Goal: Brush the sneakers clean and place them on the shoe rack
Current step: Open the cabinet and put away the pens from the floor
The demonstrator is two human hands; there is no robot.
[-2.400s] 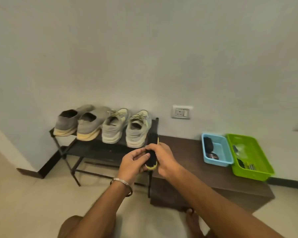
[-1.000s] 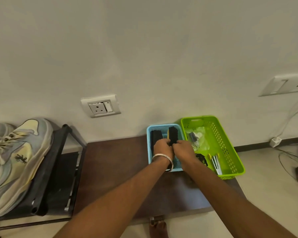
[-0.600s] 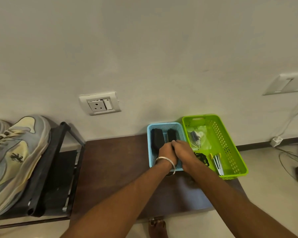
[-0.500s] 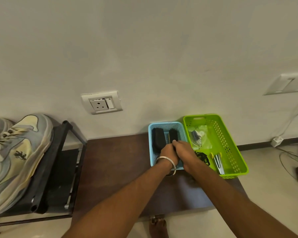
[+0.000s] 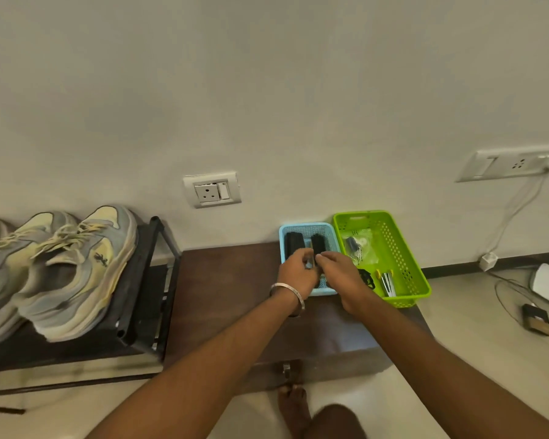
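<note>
Sneakers (image 5: pixel 73 270) parked on shoe rack (image 5: pixel 146 299), apparently done. Left hand (image 5: pixel 297 272) and right hand (image 5: pixel 339 270) over blue basket (image 5: pixel 327 291), fingers curled near brush (image 5: pixel 317 243) lying inside; grasping it or not, cannot tell. Left, judging so: only stowing the tools

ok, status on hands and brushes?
Left hand and right hand over blue basket, grips unclear. Two black brushes in it. Sneakers on rack. Nothing blocking.

Sneakers (image 5: pixel 67 267) sit on the shoe rack (image 5: pixel 140 299) at lower left. Right of it, two baskets (image 5: pixel 393 258) stand side by side on the bench (image 5: pixel 225 286).
</note>
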